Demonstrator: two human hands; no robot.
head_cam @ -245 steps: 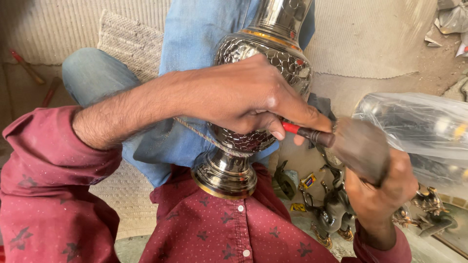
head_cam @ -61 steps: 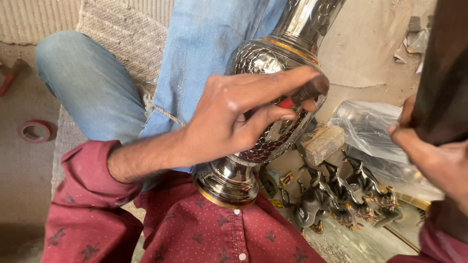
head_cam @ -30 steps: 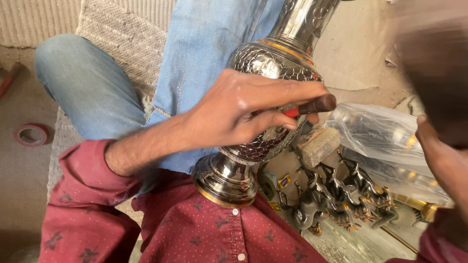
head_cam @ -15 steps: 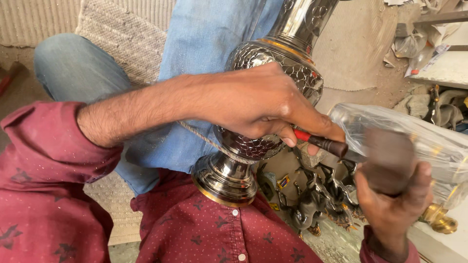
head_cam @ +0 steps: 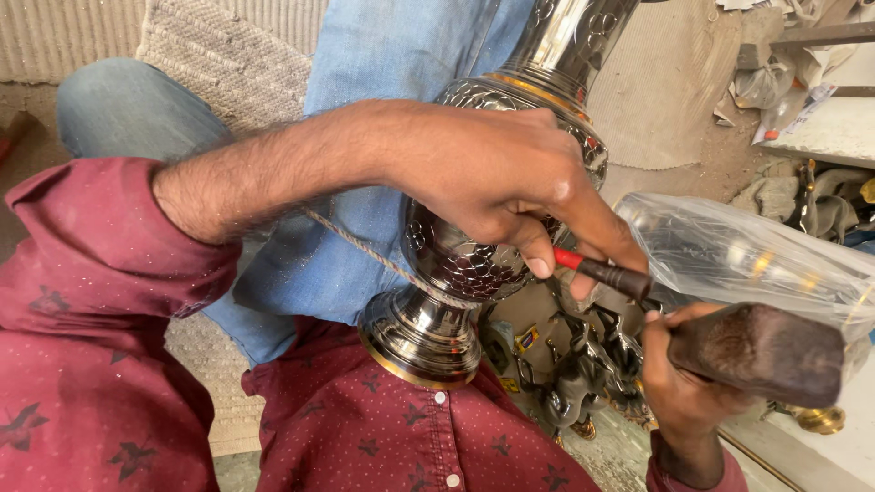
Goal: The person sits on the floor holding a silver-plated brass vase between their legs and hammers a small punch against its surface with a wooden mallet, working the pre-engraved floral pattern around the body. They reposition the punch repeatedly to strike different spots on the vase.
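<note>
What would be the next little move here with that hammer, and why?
Probably a light tap of the wooden mallet on the chisel. The left hand pins the red-banded tool against the patterned metal vase, and the right hand holds the mallet head close behind its butt end.

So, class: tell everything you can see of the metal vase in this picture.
The metal vase is shiny and silver-coloured, with a bulging body worked in a scale-like relief, gold-coloured bands and a flared round foot. It lies tilted, foot against the person's red shirt, neck pointing away. The left hand rests over its body, and a cord runs against it.
</note>
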